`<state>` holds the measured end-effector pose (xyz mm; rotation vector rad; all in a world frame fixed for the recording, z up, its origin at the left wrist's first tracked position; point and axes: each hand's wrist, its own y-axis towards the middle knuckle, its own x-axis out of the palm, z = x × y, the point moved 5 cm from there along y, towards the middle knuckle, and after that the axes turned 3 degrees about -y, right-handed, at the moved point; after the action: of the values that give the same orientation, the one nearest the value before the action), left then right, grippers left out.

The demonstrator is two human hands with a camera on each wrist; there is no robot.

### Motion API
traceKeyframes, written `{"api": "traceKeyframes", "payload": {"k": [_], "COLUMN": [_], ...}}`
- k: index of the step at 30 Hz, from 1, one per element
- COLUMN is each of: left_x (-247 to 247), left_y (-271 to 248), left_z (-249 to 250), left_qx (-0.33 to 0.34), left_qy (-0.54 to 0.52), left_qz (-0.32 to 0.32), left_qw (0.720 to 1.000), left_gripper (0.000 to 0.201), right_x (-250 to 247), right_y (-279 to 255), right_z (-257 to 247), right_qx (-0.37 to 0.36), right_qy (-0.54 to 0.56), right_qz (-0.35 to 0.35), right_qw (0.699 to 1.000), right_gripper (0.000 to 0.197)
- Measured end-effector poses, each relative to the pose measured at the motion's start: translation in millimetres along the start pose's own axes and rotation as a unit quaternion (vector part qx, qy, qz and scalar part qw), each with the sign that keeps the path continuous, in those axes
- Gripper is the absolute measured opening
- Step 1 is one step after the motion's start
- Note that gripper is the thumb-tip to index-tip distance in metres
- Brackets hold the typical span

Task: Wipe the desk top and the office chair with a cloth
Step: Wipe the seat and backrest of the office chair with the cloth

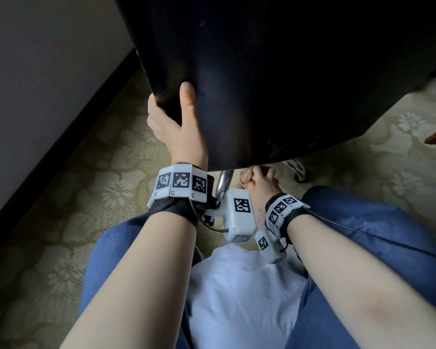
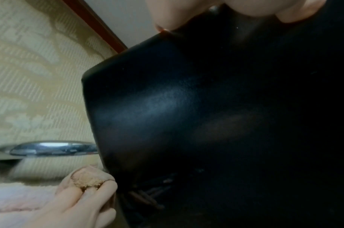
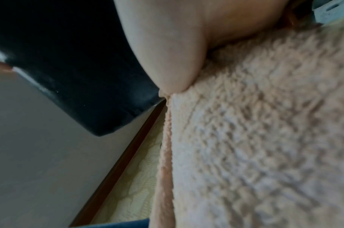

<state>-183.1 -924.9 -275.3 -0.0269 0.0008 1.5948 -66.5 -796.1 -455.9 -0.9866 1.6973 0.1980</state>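
My left hand grips the left edge of the black office chair, thumb laid up its dark back face and the fingers wrapped round the edge out of sight. The chair fills the far half of the head view, leaning over my knees. My right hand is low, just under the chair's near bottom edge, fingers curled round a bunched peach cloth. In the left wrist view the same cloth pokes out as a wad between my right fingers, just beside the chair's lower corner; whether it touches the black surface I cannot tell. The right wrist view is mostly filled by the cloth's fluffy pile, with part of my hand pressed into it.

A shiny chrome leg of the chair base comes down between my two wrists, and another chrome piece shows further right. Beneath everything lies a pale patterned carpet. A grey wall with a dark skirting board runs along the left. My blue jeans and white shirt are nearest.
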Motion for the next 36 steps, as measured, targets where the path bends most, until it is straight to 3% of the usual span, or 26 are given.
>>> {"api": "traceKeyframes", "payload": {"k": [2,5,7,9,12,14,16,18,24,27,32,36], "left_x": [1.1,8.9,18.2,26.7,34.5,35.3,35.5,33.1,20.1,18.2,28.3,28.0], "left_y": [-6.9,-20.8,-27.7,-30.0,-26.2,-22.6,-15.2,-9.6,8.7,10.3,-0.1,2.9], "left_z": [0.0,-3.7,-4.9,-3.6,-4.0,-7.5,-13.2,-13.8,-16.4,-17.6,-28.4,-31.1], "left_qx": [-0.021,-0.135,-0.198,-0.203,-0.131,-0.186,-0.238,-0.245,-0.220,-0.171,-0.224,-0.222], "left_qy": [0.004,-0.013,-0.030,-0.039,-0.023,-0.053,-0.065,-0.051,-0.059,-0.046,-0.073,-0.072], "left_qz": [0.019,0.018,0.011,0.003,-0.012,0.012,0.024,0.017,0.006,-0.025,-0.057,-0.057], "left_qw": [1.000,0.991,0.980,0.978,0.991,0.981,0.969,0.968,0.974,0.984,0.970,0.971], "left_gripper": [0.061,0.088,0.093,0.088,0.071,0.082,0.103,0.104,0.089,0.085,0.096,0.093], "right_x": [-11.7,-38.1,-61.0,-84.5,-121.1,-140.4,-150.1,-149.9,-97.5,-69.9,-50.6,-28.9], "right_y": [-9.2,-29.7,-40.5,-48.1,-54.7,-52.4,-44.4,-37.4,-18.0,-9.9,-1.7,-0.5], "right_z": [6.4,0.0,-4.8,-11.0,-29.9,-43.8,-54.0,-58.9,-56.9,-53.4,-58.1,-59.6], "right_qx": [-0.005,-0.075,-0.100,-0.110,-0.154,-0.185,-0.195,-0.200,-0.173,-0.135,-0.086,-0.074], "right_qy": [0.000,-0.010,0.002,0.004,0.057,0.077,0.058,0.037,-0.033,-0.043,-0.017,-0.039], "right_qz": [0.006,0.043,0.083,0.135,0.275,0.359,0.400,0.421,0.360,0.318,0.286,0.225], "right_qw": [1.000,0.996,0.992,0.985,0.947,0.911,0.894,0.884,0.916,0.938,0.954,0.971], "right_gripper": [0.033,0.037,0.039,0.032,0.022,0.019,0.020,0.020,0.026,0.032,0.043,0.025]}}
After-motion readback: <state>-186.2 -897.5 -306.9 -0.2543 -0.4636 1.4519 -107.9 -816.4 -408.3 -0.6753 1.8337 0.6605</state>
